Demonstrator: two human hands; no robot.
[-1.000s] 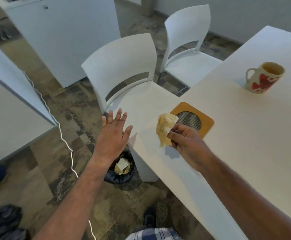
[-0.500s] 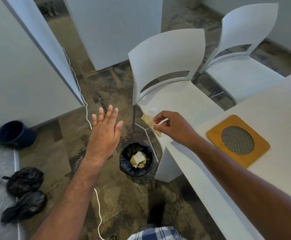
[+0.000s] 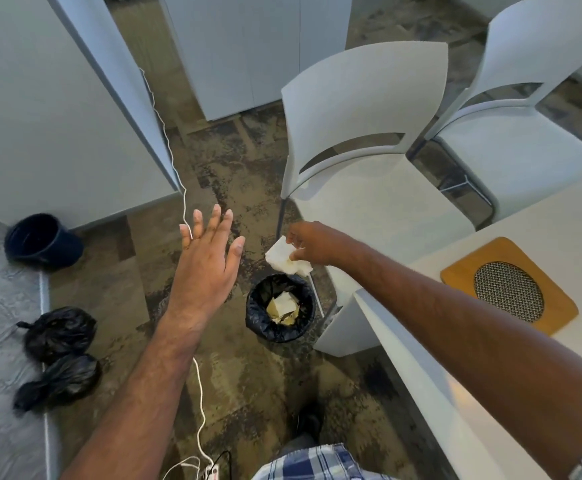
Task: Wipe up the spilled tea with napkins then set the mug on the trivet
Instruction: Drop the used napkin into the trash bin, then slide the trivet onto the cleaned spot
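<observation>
Napkin (image 3: pixel 288 259) folds are partly hidden behind the right hand (image 3: pixel 314 244), whose grip pinches its upper edge; the crumpled, tea-stained sheet hangs with its long axis running from 10 to 4 o'clock, just above the bin (image 3: pixel 280 312). Black liner covers the bin, with used napkins inside, at 6 o'clock from the held one. Left hand (image 3: pixel 206 268) hovers at 9 o'clock of the bin, fingers straight and spread, holding nothing. Trivet (image 3: pixel 509 294), wooden with a round mesh centre, lies on the counter (image 3: pixel 456 403) at 3 o'clock, partly overlapped by the right forearm. No writing can be read anywhere.
</observation>
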